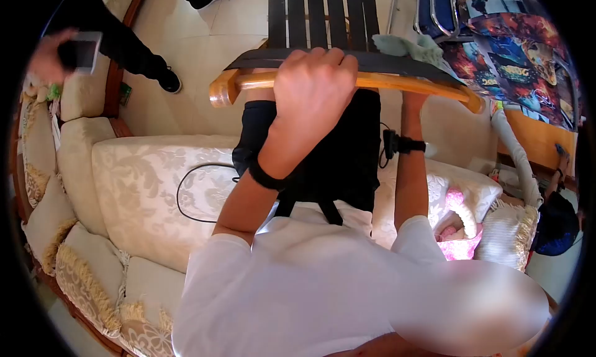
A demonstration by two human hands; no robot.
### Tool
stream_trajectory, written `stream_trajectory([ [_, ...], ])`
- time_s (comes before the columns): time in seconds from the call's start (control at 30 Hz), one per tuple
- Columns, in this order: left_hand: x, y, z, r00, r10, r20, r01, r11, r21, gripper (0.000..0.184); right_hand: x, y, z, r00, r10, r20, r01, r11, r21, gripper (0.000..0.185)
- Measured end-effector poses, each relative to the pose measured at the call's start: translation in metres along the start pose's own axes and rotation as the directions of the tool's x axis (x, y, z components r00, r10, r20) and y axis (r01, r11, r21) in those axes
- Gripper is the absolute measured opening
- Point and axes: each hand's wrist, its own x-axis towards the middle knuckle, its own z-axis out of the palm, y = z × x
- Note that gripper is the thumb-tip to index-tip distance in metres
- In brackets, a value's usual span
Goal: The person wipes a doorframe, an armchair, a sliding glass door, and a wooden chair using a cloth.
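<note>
A wooden frame rail (261, 80) crosses in front of me, with a black band along its top and several long black slats (315, 16) running away from it. It looks like part of a chair or lounger. My left hand (316, 78) is closed in a fist around the rail's middle, a black band on its wrist. Farther right, my right forearm (410, 121) passes under the rail. The right hand itself is hidden behind the rail and a pale green cloth (410, 47). Whether it grips the cloth cannot be seen.
A cream sofa (155, 165) with fringed cushions (93, 270) is around me. At left, a person's hand (49, 56) holds a phone (87, 52). Metal-framed chairs (434, 9) and a printed cover (521, 59) are at right. A black cable (180, 192) lies on the sofa.
</note>
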Motion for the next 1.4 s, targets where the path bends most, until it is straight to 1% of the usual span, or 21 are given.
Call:
stream_trajectory([
  [0.03, 0.000, 0.000, 0.000, 1.000, 0.007, -0.009, -0.007, 1.000, 0.007, 0.011, 0.003, -0.004, 0.008, 1.000, -0.004, 0.000, 0.004, 1.000, -0.007, 0.014],
  [0.17, -0.001, 0.000, 0.001, 1.000, 0.003, -0.003, -0.003, 1.000, -0.001, 0.010, 0.001, -0.005, 0.051, 0.989, 0.123, 0.087, -0.138, 0.971, 0.196, 0.016],
  [0.23, -0.004, -0.003, 0.001, 1.000, -0.001, 0.013, 0.001, 1.000, 0.024, 0.025, -0.004, -0.002, 0.062, 0.979, 0.155, 0.134, -0.184, 0.951, 0.250, 0.017],
  [0.27, -0.005, -0.004, 0.000, 1.000, -0.011, 0.012, 0.011, 1.000, 0.028, 0.025, -0.008, 0.000, 0.066, 0.973, 0.167, 0.157, -0.205, 0.940, 0.272, 0.018],
  [0.43, -0.009, -0.007, -0.009, 0.996, -0.023, 0.092, 0.023, 1.000, -0.003, 0.025, -0.034, 0.003, 0.029, 0.953, 0.221, 0.205, -0.285, 0.885, 0.368, 0.021],
  [0.57, -0.016, -0.010, -0.012, 1.000, 0.013, 0.009, -0.012, 0.998, -0.059, 0.013, -0.040, 0.004, -0.034, 0.949, 0.288, 0.128, -0.314, 0.832, 0.457, 0.025],
  [0.63, -0.018, -0.013, -0.018, 0.999, -0.002, 0.048, 0.005, 0.998, -0.063, 0.016, -0.023, -0.014, -0.067, 0.942, 0.332, 0.042, -0.299, 0.779, 0.551, 0.027],
  [0.67, -0.021, -0.017, -0.024, 0.995, -0.014, 0.102, 0.020, 0.998, -0.056, 0.031, -0.015, -0.027, -0.082, 0.946, 0.324, -0.003, -0.249, 0.734, 0.633, 0.030],
  [0.7, -0.024, -0.018, -0.026, 0.995, -0.006, 0.097, 0.012, 0.998, -0.063, 0.031, -0.012, -0.035, -0.088, 0.947, 0.318, -0.051, -0.191, 0.681, 0.707, 0.034],
  [0.73, -0.027, -0.020, -0.027, 0.994, -0.007, 0.109, 0.013, 0.999, -0.053, 0.031, -0.015, -0.038, -0.087, 0.938, 0.345, -0.038, -0.208, 0.646, 0.735, 0.035],
  [0.77, -0.030, -0.019, -0.027, 0.992, -0.010, 0.127, 0.016, 0.999, -0.044, 0.032, -0.018, -0.034, -0.081, 0.937, 0.348, -0.036, -0.214, 0.649, 0.730, 0.035],
  [0.83, -0.032, -0.016, -0.025, 0.993, 0.000, 0.114, 0.005, 0.999, -0.046, 0.032, -0.019, -0.027, -0.064, 0.962, 0.255, -0.096, -0.138, 0.759, 0.636, 0.038],
  [0.9, -0.032, -0.014, -0.025, 0.994, -0.011, 0.110, 0.016, 0.999, -0.042, 0.030, -0.023, -0.026, -0.051, 0.963, 0.259, -0.079, -0.151, 0.756, 0.636, 0.038],
  [1.07, -0.029, -0.017, -0.026, 0.992, -0.013, 0.124, 0.017, 0.999, -0.032, 0.027, -0.034, -0.026, -0.022, 0.961, 0.256, 0.106, -0.255, 0.670, 0.697, 0.039],
  [1.13, -0.025, -0.020, -0.024, 0.995, -0.018, 0.099, 0.021, 0.999, -0.034, 0.025, -0.037, -0.025, -0.012, 0.951, 0.250, 0.182, -0.301, 0.617, 0.727, 0.039],
  [1.17, -0.021, -0.020, -0.022, 0.998, -0.019, 0.064, 0.020, 0.999, -0.024, 0.015, -0.035, -0.026, -0.009, 0.946, 0.243, 0.213, -0.318, 0.583, 0.748, 0.040],
  [1.23, -0.013, -0.019, -0.017, 1.000, -0.018, 0.012, 0.018, 0.999, -0.040, 0.007, -0.031, -0.023, 0.004, 0.937, 0.223, 0.271, -0.348, 0.507, 0.788, 0.040],
  [1.27, -0.010, -0.017, -0.022, 0.998, -0.026, 0.062, 0.028, 0.999, -0.030, 0.007, -0.029, -0.022, 0.016, 0.930, 0.213, 0.299, -0.366, 0.461, 0.808, 0.041],
  [1.33, -0.004, -0.021, -0.021, 0.995, -0.034, 0.089, 0.036, 0.999, -0.019, 0.011, -0.024, -0.019, 0.049, 0.916, 0.206, 0.343, -0.392, 0.291, 0.873, 0.041],
  [1.37, -0.007, -0.021, -0.018, 0.996, -0.040, 0.083, 0.043, 0.998, -0.034, 0.014, -0.029, -0.016, 0.065, 0.901, 0.214, 0.378, -0.414, 0.156, 0.897, 0.042],
  [1.4, -0.002, -0.023, -0.022, 0.988, -0.035, 0.152, 0.041, 0.998, -0.038, 0.018, -0.028, -0.018, 0.070, 0.864, 0.242, 0.441, -0.462, 0.036, 0.886, 0.042],
])
